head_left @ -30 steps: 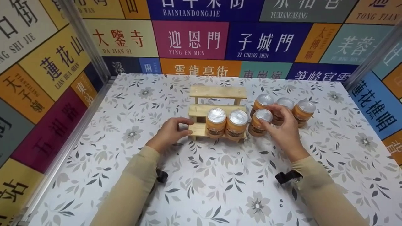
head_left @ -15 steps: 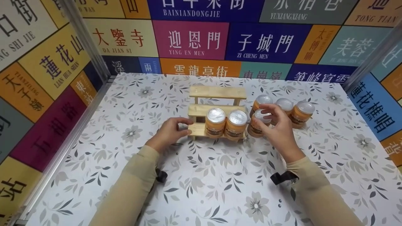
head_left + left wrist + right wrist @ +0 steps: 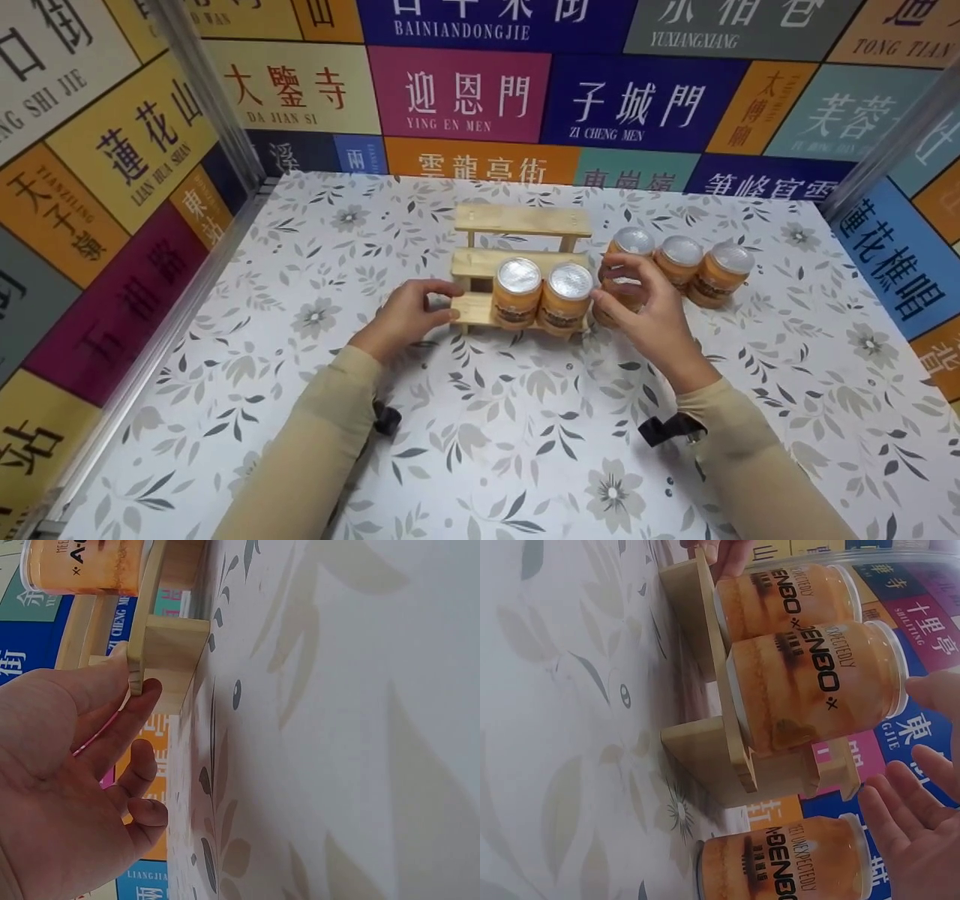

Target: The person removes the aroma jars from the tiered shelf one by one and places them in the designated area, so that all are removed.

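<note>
A small three-step wooden rack [image 3: 521,220] stands on the patterned table. My left hand [image 3: 409,311] pinches the left end of its lowest step, thumb and a finger on either face of the board [image 3: 136,652]. Two orange cans with silvery tops, a left can [image 3: 516,301] and a right can [image 3: 564,304], stand upright side by side on that step. My right hand [image 3: 652,322] is beside the right can, its thumb at the top rim and its other fingers loosely bent. Below that hand, a third can [image 3: 780,859] stands on the table beside the rack, mostly hidden in the head view.
Three more orange cans stand on the table right of the rack: a back can [image 3: 634,240], a middle can [image 3: 679,259] and a right-hand can [image 3: 720,277]. Colourful sign-covered panels [image 3: 457,94] rise behind the table and on both sides.
My right hand has moved left, from the loose can at the rack's right side to the right can on the step. My left hand has stayed on the rack.
</note>
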`<state>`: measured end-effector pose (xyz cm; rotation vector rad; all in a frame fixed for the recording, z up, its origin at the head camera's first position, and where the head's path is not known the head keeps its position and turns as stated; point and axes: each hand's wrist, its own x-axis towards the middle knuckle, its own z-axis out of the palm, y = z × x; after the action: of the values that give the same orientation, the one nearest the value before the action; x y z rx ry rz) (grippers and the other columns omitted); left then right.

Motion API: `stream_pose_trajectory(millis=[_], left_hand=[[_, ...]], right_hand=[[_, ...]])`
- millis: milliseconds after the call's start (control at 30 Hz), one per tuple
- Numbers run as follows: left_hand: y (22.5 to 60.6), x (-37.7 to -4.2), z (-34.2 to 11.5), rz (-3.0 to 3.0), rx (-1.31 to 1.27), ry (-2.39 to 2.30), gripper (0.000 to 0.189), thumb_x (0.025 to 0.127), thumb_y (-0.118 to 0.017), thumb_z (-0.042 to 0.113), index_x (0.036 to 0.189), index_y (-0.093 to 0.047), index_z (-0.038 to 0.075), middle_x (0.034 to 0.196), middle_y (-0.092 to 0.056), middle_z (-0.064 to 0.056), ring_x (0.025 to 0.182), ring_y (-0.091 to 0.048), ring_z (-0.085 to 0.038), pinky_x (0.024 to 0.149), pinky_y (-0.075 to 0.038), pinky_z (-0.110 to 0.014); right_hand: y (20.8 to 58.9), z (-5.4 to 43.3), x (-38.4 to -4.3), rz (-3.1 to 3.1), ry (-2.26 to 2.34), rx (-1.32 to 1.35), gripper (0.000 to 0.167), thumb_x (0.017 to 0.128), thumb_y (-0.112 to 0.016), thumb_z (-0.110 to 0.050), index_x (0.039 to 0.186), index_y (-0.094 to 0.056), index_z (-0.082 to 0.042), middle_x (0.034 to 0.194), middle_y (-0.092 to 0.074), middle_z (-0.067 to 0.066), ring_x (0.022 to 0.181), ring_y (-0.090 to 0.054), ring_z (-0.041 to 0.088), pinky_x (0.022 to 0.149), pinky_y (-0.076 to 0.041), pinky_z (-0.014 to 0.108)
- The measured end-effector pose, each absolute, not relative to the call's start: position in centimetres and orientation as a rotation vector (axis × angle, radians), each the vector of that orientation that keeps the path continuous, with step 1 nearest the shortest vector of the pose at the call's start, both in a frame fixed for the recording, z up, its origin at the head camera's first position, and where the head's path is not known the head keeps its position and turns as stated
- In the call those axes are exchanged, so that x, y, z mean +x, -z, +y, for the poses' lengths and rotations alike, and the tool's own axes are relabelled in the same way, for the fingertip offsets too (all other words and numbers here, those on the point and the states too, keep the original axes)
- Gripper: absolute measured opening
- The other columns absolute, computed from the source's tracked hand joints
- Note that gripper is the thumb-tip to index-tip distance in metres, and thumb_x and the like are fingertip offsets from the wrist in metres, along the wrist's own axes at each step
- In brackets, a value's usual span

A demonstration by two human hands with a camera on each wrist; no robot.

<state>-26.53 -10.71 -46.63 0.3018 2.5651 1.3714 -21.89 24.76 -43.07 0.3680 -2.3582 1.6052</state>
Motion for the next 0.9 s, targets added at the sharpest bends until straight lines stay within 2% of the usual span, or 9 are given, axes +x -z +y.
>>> stream_pose_trajectory(millis=[133,400,600,667,900], left_hand=[[46.5,-26.6,-10.6,2.566,0.303,-1.367,0.034,0.093,-0.077,0.016,0.127,-0.072,0.019,0.133,-0.069,0.001,0.103,-0.062,-0.021,0.093,-0.048,-0.036],[46.5,-26.5,-10.6,2.581,0.274,-1.331,0.032,0.095,-0.076,0.017,0.126,-0.072,0.022,0.135,-0.068,0.003,0.104,-0.059,-0.02,0.094,-0.046,-0.037],[46.6,-26.5,-10.8,2.572,0.269,-1.345,0.033,0.094,-0.077,0.019,0.127,-0.072,0.022,0.134,-0.068,0.002,0.103,-0.06,-0.02,0.093,-0.048,-0.037],[46.5,-26.5,-10.8,2.564,0.268,-1.352,0.033,0.094,-0.077,0.019,0.127,-0.072,0.022,0.135,-0.068,0.002,0.106,-0.061,-0.02,0.095,-0.048,-0.037],[46.5,-26.6,-10.8,2.549,0.28,-1.36,0.034,0.094,-0.077,0.017,0.127,-0.072,0.021,0.138,-0.067,0.0,0.12,-0.062,-0.024,0.105,-0.047,-0.041]], right_hand=[[43.4,24.7,-21.9,-2.363,-1.68,0.395,0.054,0.092,-0.079,-0.015,0.14,-0.057,-0.006,0.135,-0.061,0.01,0.117,-0.064,0.026,0.096,-0.055,0.028],[43.9,23.8,-22.0,-2.385,-1.74,0.461,0.06,0.088,-0.083,-0.014,0.14,-0.056,-0.004,0.134,-0.062,0.01,0.119,-0.063,0.028,0.103,-0.053,0.038],[44.0,23.2,-22.2,-2.453,-1.719,0.442,0.063,0.088,-0.084,-0.019,0.143,-0.054,-0.008,0.133,-0.064,0.011,0.118,-0.064,0.024,0.098,-0.053,0.029],[44.0,23.1,-22.3,-2.468,-1.708,0.44,0.064,0.088,-0.084,-0.02,0.143,-0.053,-0.007,0.134,-0.064,0.011,0.119,-0.064,0.023,0.097,-0.052,0.026],[43.7,23.1,-22.4,-2.496,-1.709,0.418,0.064,0.088,-0.085,-0.022,0.142,-0.054,-0.008,0.131,-0.064,0.011,0.116,-0.064,0.026,0.094,-0.054,0.028]])
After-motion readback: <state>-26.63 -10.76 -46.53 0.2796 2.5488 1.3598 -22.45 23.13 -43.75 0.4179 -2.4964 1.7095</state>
